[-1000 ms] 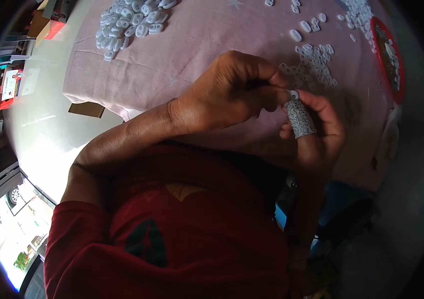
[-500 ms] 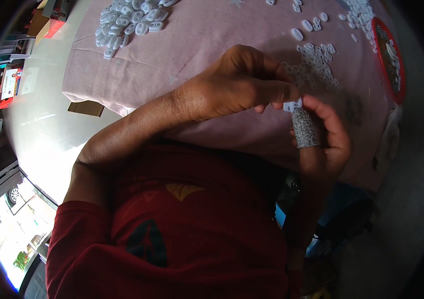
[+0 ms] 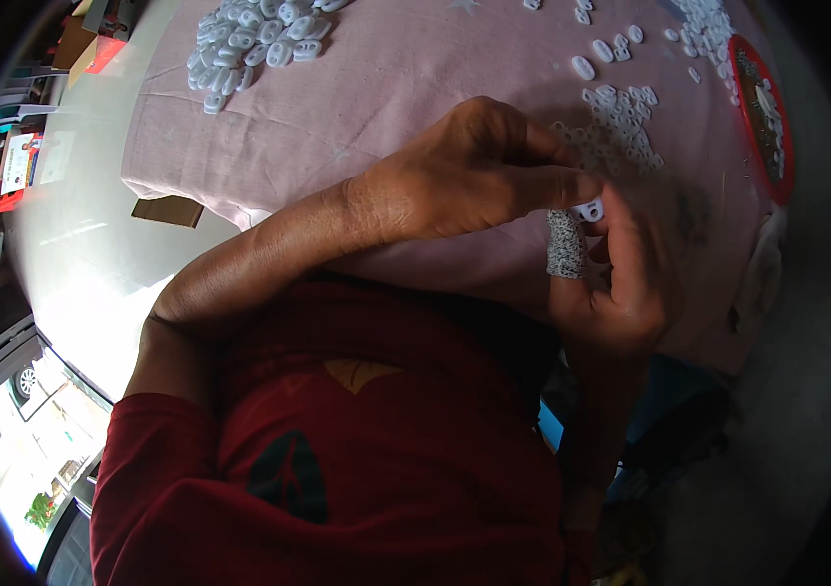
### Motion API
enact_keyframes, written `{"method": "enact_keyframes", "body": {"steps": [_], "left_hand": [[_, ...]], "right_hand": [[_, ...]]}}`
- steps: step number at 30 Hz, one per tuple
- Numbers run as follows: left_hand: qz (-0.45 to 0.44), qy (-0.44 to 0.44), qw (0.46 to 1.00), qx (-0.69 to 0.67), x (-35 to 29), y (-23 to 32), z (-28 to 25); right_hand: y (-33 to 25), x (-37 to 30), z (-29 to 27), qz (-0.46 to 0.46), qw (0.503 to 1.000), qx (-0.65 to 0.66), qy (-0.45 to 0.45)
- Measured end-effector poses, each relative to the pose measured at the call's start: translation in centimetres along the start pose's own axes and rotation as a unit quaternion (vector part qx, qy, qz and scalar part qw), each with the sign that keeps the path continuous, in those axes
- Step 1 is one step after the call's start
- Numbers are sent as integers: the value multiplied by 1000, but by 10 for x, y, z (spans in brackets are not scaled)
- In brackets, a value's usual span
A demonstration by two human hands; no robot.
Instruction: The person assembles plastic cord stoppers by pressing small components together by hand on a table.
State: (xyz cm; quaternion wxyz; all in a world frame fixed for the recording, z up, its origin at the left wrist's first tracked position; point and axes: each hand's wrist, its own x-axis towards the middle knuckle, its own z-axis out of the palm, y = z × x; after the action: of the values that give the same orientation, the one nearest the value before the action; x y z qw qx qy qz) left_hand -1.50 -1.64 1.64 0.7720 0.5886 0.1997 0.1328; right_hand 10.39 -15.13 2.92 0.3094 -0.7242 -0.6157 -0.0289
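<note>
A small white plastic piece with dark holes (image 3: 588,210) is pinched between my two hands over the pink cloth. My left hand (image 3: 493,176) reaches in from the left, thumb and fingers closed on the piece's upper side. From below, my right hand (image 3: 625,269) grips its other side, fingers bent around it. A speckled grey finger sleeve (image 3: 566,244) covers my right thumb. Just beyond the hands lies a spread of tiny white parts (image 3: 625,122). My fingers hide part of the held piece.
A pink cloth (image 3: 366,88) covers the work surface. At its far left is a heap of white oval pieces (image 3: 254,39); more white pieces (image 3: 708,29) lie far right. A red-rimmed tray (image 3: 775,186) holds small parts at the right edge. Boxes (image 3: 20,161) stand beyond, left.
My right hand has turned, and its sleeved thumb has moved left. The white piece has shifted slightly right and tilted, showing its holes. My left hand has moved slightly right.
</note>
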Motion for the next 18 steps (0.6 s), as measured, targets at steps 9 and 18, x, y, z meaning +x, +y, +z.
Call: {"method": "enact_keyframes", "body": {"steps": [9, 18], "left_hand": [[16, 17, 1000, -17, 2, -11, 3], [44, 22, 998, -24, 1, -14, 3]], "right_hand": [[6, 9, -3, -39, 997, -52, -51], [1, 21, -15, -32, 986, -84, -139]]}}
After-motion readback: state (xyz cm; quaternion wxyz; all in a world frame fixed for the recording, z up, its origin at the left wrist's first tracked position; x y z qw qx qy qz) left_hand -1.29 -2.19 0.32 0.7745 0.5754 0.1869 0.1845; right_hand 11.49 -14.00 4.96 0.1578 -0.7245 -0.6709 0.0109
